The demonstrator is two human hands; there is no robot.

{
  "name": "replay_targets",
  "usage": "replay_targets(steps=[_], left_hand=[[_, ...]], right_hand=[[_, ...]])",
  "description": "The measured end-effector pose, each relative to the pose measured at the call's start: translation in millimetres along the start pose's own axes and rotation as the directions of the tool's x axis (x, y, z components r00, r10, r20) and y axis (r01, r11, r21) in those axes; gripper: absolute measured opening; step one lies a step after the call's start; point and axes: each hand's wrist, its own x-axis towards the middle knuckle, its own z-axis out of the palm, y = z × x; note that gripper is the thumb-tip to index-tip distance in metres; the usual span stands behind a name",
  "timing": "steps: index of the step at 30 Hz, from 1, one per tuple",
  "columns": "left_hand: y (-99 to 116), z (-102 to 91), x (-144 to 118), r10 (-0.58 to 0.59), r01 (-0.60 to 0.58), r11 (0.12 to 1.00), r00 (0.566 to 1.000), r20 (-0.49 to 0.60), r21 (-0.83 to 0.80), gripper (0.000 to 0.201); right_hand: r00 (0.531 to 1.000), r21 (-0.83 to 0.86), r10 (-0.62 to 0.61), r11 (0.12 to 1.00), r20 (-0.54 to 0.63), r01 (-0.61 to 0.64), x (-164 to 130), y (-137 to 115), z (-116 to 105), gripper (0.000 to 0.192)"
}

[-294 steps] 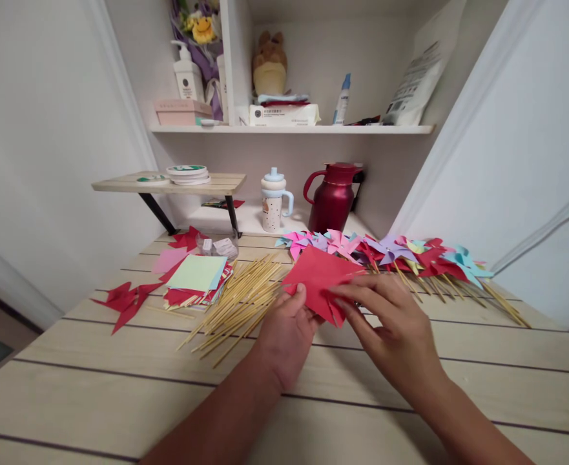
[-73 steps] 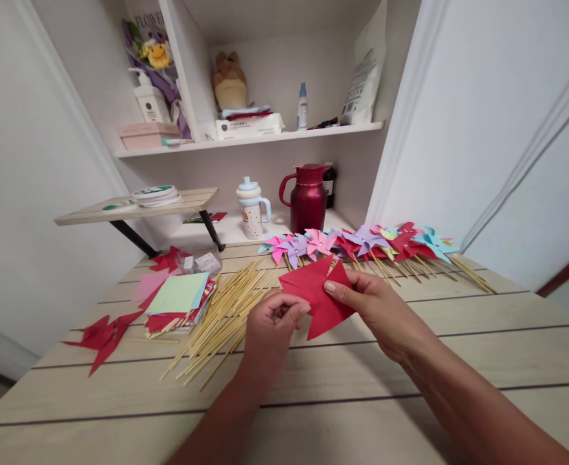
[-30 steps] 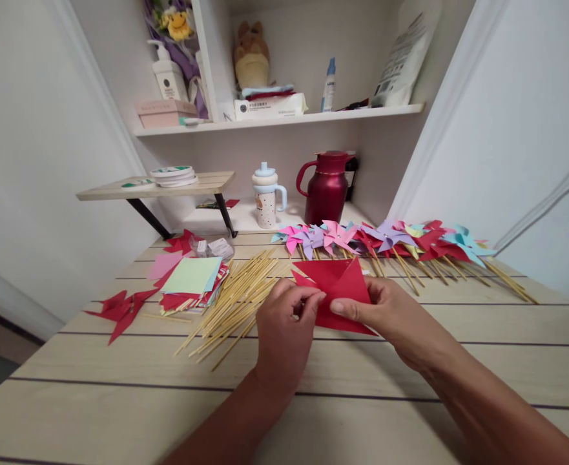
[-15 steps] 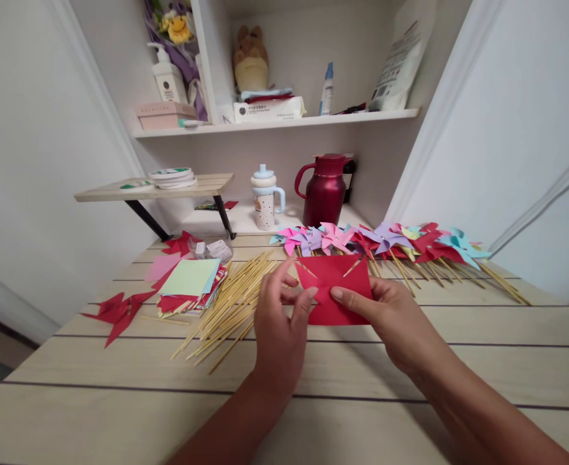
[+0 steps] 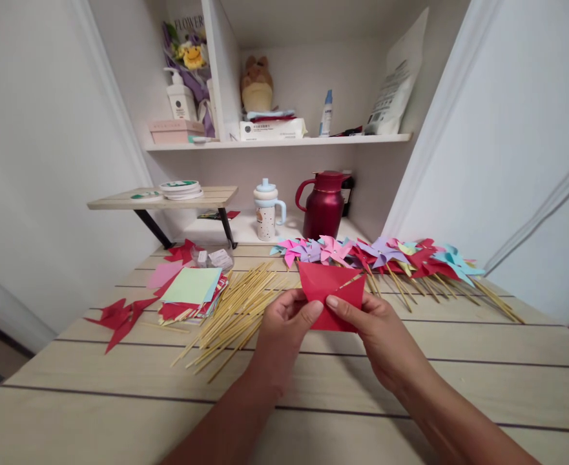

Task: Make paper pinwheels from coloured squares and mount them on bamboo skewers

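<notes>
The letters "FLOWER" can be read at the top of the flower bouquet wrapping [image 5: 186, 26] on the upper shelf. Print is seen on the pump bottle [image 5: 180, 98], the wet-wipe pack [image 5: 272, 129] and the white bag [image 5: 393, 84], but it is too small to be read.

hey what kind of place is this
Probably a home craft corner: both hands fold red paper over a wooden table, beside finished pinwheels, and a shelf holds household odds and ends.
</notes>
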Motion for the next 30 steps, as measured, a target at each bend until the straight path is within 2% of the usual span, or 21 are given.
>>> replay_targets(steps=[6, 15, 20, 24, 30], left_hand=[[2.7, 0.5, -0.5, -0.002, 0.002, 1.000, 1.000, -0.030, 0.022, 0.034], [-3.5, -4.1, -0.8, 0.196, -0.134, 0.931, 0.969, -0.153, 0.340, 0.017], [-0.8, -2.8, -1.1, 0.185, -0.087, 0.914, 0.959, -0.216, 0.397, 0.017], [1.7, -1.6, 0.7, 0.157, -0.037, 0.921, 0.946, -0.283, 0.389, 0.017], [4.9, 0.1, 0.4, 0.144, -0.008, 0.904, 0.947, -0.288, 0.427, 0.021]], right_hand=[[1.000, -0.013, -0.017, 1.000, -0.002, 0.017, -0.8, 0.2, -0.1, 0.033], [0.998, 0.002, 0.005, 1.000, 0.065, -0.005, -2.8, 1.2, 4.8, 0.029], [0.999, -0.057, 0.002, 0.998, 0.046, 0.001, -1.7, 1.9, 2.8, 0.029], [0.997, -0.036, -0.047, 0.998, 0.063, 0.049, -0.1, -3.9, 0.0, 0.036], [0.996, -0.149, -0.015, 0.988, 0.088, 0.028, 2.2, -9.1, -3.8, 0.043]])
